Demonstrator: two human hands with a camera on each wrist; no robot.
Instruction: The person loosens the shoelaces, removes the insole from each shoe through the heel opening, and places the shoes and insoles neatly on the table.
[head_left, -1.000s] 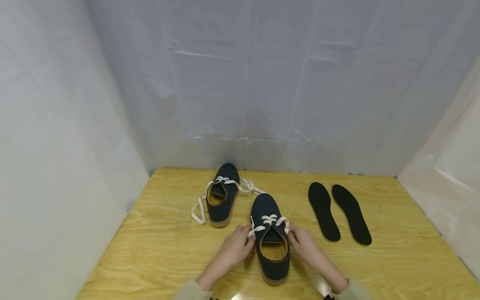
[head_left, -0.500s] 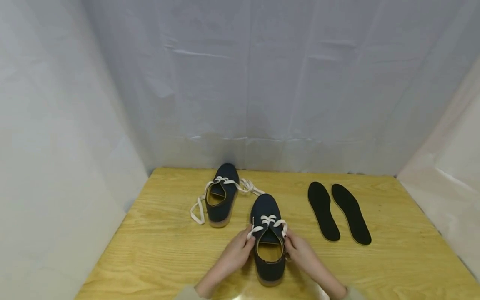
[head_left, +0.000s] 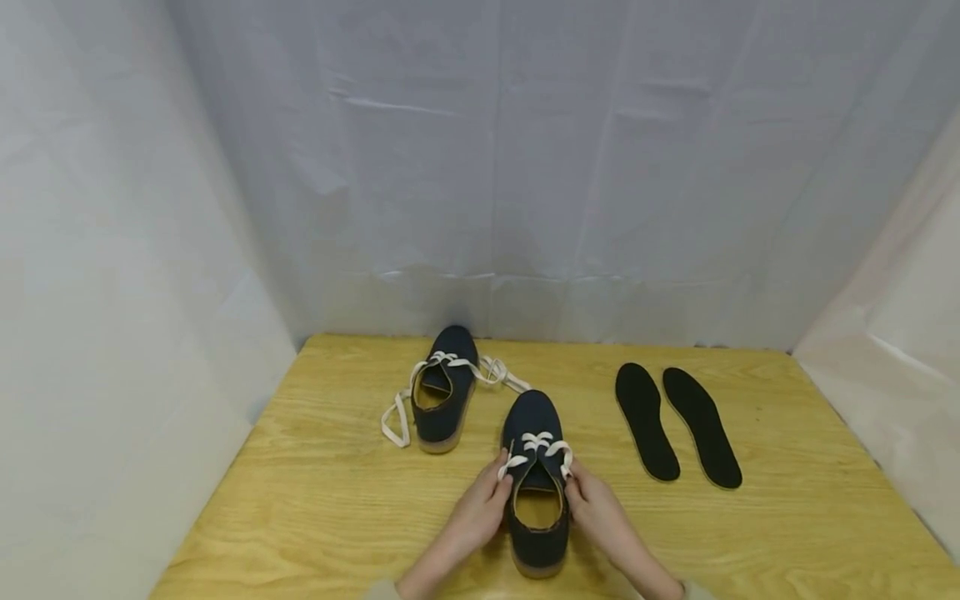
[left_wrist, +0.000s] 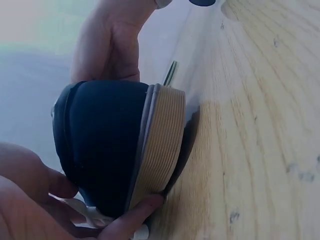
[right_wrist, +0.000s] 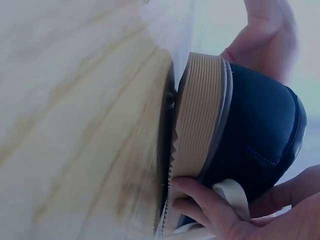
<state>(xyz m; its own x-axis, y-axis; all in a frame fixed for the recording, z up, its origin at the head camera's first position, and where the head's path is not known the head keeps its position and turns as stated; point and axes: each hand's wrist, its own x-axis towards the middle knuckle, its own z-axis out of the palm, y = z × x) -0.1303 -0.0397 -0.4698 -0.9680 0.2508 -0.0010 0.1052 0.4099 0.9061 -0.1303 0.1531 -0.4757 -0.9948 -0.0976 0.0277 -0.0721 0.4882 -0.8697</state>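
Note:
A dark navy sneaker [head_left: 538, 546] with white laces [head_left: 537, 442] and a pale ribbed sole [right_wrist: 200, 115] points away from me at the front middle. Its opening shows a yellowish lining. My left hand [head_left: 480, 504] grips its left side beside the laces, thumb on the upper and fingers low by the sole. On the opposite side my right hand [head_left: 597, 510] holds it likewise, with a loop of lace by the fingers. Both wrist views show the heel from behind, with a dark gap or shadow under the sole. Whether the shoe touches the table cannot be told.
A matching sneaker [head_left: 450, 417] stands behind to the left, its loose laces trailing on both sides. Two black insoles [head_left: 647, 421] lie side by side on the right of the wooden table [head_left: 315, 500]. Pale sheets [head_left: 487, 167] hang at the back and sides.
The held sneaker's heel has swung left and a little towards me, so the shoe stands straighter. Both hands have moved with it and keep their hold. The other sneaker and the insoles lie as before.

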